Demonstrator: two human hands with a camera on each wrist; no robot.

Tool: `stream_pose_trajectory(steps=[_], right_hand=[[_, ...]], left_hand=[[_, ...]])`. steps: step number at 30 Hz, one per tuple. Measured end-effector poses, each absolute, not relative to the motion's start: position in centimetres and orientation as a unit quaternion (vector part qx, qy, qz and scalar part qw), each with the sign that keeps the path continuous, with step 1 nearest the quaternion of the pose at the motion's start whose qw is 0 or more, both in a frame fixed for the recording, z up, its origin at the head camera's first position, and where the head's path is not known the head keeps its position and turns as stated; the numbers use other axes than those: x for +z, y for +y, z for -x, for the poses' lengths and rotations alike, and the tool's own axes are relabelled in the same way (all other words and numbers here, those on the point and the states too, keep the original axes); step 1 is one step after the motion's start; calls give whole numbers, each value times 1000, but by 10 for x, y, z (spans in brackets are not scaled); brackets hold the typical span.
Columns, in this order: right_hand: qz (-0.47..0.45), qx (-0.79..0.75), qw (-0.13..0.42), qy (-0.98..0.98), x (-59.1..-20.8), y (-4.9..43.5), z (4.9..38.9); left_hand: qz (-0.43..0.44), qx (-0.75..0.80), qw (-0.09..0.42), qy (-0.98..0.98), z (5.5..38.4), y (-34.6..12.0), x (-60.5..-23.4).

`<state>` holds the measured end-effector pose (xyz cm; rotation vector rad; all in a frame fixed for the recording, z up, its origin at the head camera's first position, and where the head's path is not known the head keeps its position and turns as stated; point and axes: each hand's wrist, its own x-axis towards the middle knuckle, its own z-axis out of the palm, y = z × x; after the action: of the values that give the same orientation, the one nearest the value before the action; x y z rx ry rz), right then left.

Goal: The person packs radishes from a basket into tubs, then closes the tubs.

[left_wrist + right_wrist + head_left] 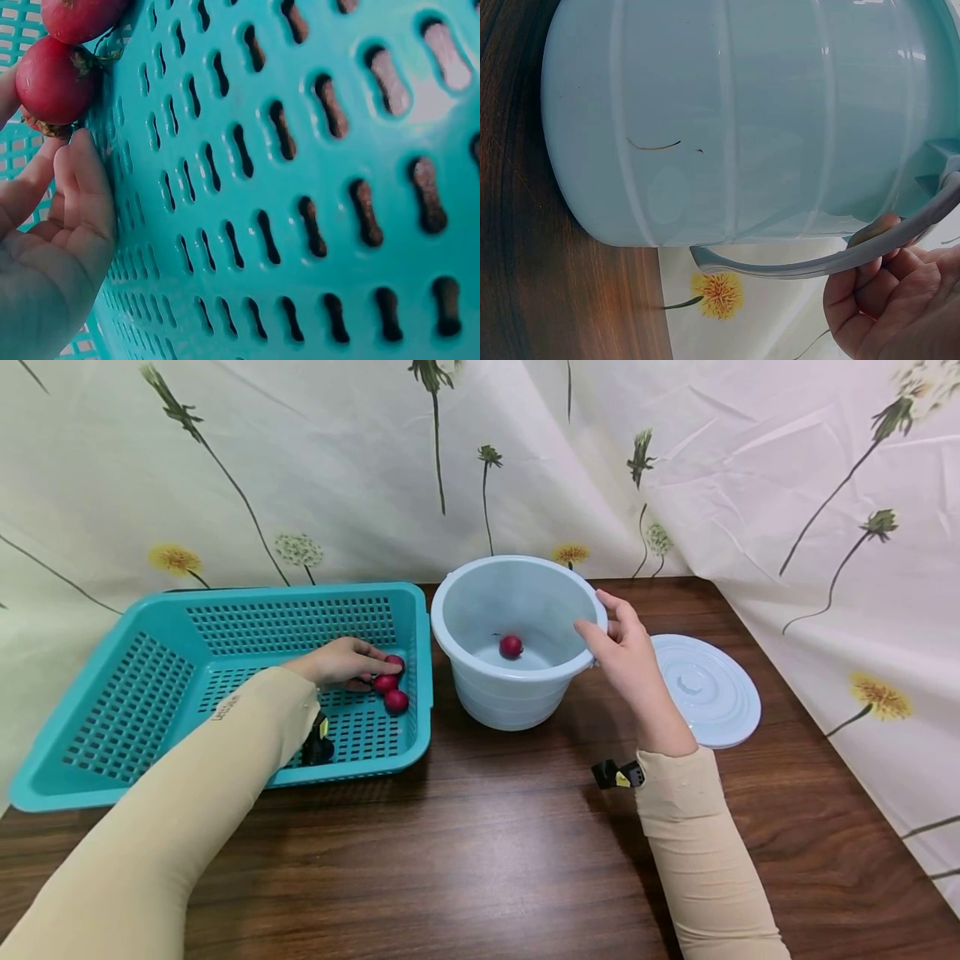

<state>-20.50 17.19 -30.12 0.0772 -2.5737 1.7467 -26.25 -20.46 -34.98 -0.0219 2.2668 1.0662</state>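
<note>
Inside the turquoise basket [423, 693], my left hand [341, 662] reaches to the right end, where several red radishes lie grouped. Its fingers pinch a radish [56, 81] in the left wrist view, with another radish [82, 16] touching it; in the head view a radish [396, 702] lies nearest the front. My right hand [626, 647] grips the right rim of a pale blue bucket [510, 697], thumb over the inside and fingers outside. The bucket's handle [802, 266] hangs across those fingers. One radish [511, 647] sits on the bucket's bottom.
A pale blue round lid [708, 689] lies on the brown wooden table [480, 860], right of the bucket. Behind rises a white cloth [360, 460] printed with dandelions, which also runs along the right side. The basket stands close to the bucket's left.
</note>
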Motion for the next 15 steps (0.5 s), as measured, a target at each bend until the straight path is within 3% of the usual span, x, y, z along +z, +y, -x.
stream_pose_trajectory(steps=[15], right_hand=[[-23,560,13,-828,-302,173,205]], left_hand=[[0,410,305,859,260,-206,-349]])
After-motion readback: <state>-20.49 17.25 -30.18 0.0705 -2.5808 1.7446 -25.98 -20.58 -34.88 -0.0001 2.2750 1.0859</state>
